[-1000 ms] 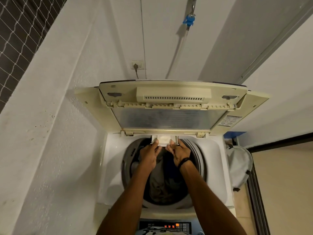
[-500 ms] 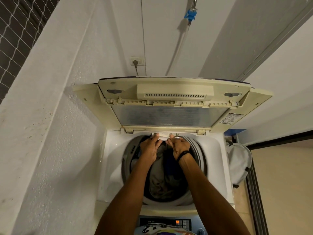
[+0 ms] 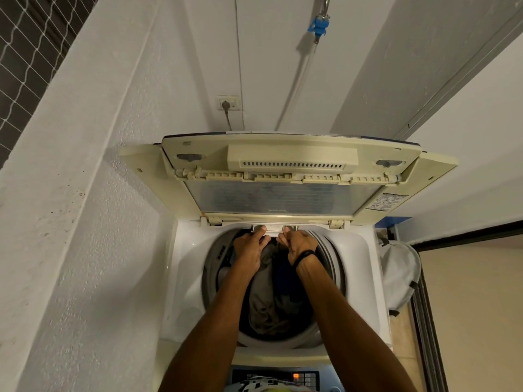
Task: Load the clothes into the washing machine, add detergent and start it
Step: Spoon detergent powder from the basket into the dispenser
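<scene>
A white top-loading washing machine (image 3: 365, 267) stands below me with its cream lid (image 3: 283, 157) folded up against the back wall. Dark grey and navy clothes (image 3: 271, 301) fill the drum. At the drum's far rim a small white detergent drawer (image 3: 274, 228) sits almost fully inside its slot. My left hand (image 3: 249, 247) and my right hand (image 3: 297, 243) both reach across the drum, with fingertips pressed against the drawer's front. My right wrist carries a black band. The control panel (image 3: 283, 377) with an orange light shows at the bottom edge.
A rough white wall (image 3: 85, 250) runs close along the machine's left side. A grey laundry bag (image 3: 399, 275) slumps at the machine's right, beside a dark sliding-door track (image 3: 424, 321). A wall socket (image 3: 229, 103) and a blue tap (image 3: 319, 24) with a hose sit behind the lid.
The detergent drawer stuck out over the drum one second ago; both hands have pushed it back, and it now sits nearly flush in its slot. The clothes have not moved.
</scene>
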`<state>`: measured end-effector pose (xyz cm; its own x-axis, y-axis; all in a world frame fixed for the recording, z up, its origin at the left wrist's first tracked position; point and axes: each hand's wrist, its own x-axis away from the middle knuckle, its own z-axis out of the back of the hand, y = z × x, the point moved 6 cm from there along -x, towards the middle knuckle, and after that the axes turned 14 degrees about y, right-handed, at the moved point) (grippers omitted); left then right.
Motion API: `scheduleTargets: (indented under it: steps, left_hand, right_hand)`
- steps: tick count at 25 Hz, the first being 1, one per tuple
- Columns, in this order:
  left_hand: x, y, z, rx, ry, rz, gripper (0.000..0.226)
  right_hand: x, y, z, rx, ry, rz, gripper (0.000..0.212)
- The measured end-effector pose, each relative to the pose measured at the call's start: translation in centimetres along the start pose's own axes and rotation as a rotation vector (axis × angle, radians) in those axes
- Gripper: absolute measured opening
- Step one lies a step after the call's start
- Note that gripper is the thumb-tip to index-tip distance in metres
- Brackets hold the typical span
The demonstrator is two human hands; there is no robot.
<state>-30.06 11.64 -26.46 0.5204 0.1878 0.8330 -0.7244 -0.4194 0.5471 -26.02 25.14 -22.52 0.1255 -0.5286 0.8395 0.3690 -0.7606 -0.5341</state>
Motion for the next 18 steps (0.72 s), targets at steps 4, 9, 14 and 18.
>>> scheduleTargets:
  steps: [4,9,14,18]
  left_hand:
    - [0.3,0.1,0.0,-0.016,-0.007,0.019,0.04]
    - [1.3,0.4,-0.5,0.007,0.03,-0.001,0.011]
    - [1.9,0.4,-0.8,0.002,0.06,-0.011,0.012]
    - [1.2,0.9,-0.8,-0.06,0.027,0.002,0.007]
  right_hand:
    - [-0.1,0.1,-0.1,0.015,0.021,0.008,0.041]
    - [-0.4,0.0,-0.1,0.015,0.037,0.024,0.038]
    - [-0.1,-0.4,0.0,0.018,0.049,0.02,0.033]
    - [0.3,-0.2,-0.3,0.046,0.047,0.033,0.036]
